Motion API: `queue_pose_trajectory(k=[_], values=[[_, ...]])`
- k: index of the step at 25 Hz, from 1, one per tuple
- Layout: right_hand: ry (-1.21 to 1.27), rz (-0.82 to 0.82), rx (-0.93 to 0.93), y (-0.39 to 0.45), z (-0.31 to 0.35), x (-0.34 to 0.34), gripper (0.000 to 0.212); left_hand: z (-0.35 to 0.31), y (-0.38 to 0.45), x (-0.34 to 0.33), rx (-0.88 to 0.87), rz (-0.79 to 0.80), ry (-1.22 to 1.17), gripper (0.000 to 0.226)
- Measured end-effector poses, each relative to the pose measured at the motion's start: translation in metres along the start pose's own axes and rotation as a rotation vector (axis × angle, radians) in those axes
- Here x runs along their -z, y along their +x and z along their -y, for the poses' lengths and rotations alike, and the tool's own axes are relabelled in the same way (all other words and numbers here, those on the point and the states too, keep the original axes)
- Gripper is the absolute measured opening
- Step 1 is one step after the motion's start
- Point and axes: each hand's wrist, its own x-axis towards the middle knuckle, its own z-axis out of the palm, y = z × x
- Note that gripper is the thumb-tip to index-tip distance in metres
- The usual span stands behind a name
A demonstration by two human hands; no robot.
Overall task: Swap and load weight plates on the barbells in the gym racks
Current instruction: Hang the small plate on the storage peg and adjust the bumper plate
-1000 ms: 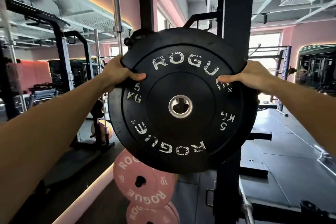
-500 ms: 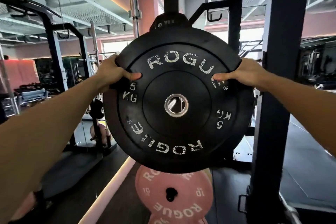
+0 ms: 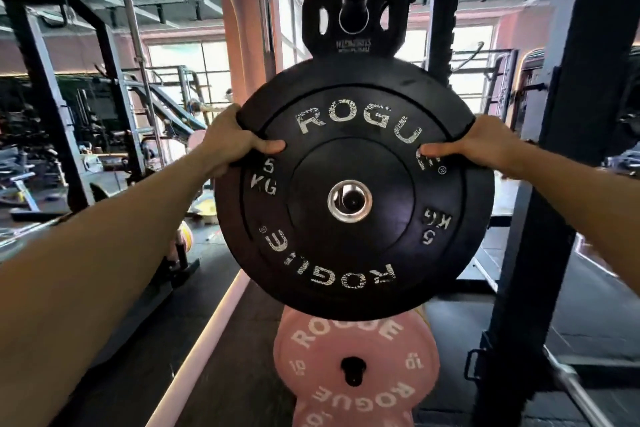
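I hold a black 5 kg ROGUE bumper plate [image 3: 353,246] upright in front of me, its steel-ringed centre hole facing me. My left hand [image 3: 232,142] grips its upper left rim, thumb on the face. My right hand [image 3: 481,146] grips the upper right rim the same way. Just above the plate, a smaller black plate with grip holes [image 3: 349,24] hangs on a storage peg of the rack. Below, a pink 10 kg ROGUE plate [image 3: 353,350] sits on a lower peg, with another pink plate [image 3: 346,416] under it.
A black rack upright [image 3: 540,218] stands close on the right, with a steel barbell end [image 3: 575,395] low beside it. A mirror wall on the left reflects racks, and a lit strip [image 3: 204,340] runs along the floor.
The view has moved closer to the storage pegs. The smaller black plate above and the pink plate below show more fully. The 5 kg plate stays in both hands, now lower relative to the upper peg.
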Motion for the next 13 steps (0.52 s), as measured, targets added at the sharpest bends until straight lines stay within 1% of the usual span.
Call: queue_pose_trajectory(k=[2, 7, 10, 13], values=[[-0.012, -0.008, -0.023, 0.013, -0.008, -0.006, 0.054, 0.014, 0.019, -0.011, -0.002, 0.027, 0.004, 0.081], [-0.052, -0.018, -0.061, 0.039, -0.033, -0.021, 0.063, 0.048, 0.044, -0.042, 0.042, 0.023, -0.021, 0.080], [-0.054, -0.016, -0.050, 0.059, -0.049, -0.034, 0.078, 0.066, 0.059, -0.055, 0.055, 0.017, -0.059, 0.086], [-0.039, -0.043, -0.033, 0.081, -0.061, -0.042, 0.077, 0.075, 0.076, -0.066, 0.040, -0.011, -0.066, 0.084]])
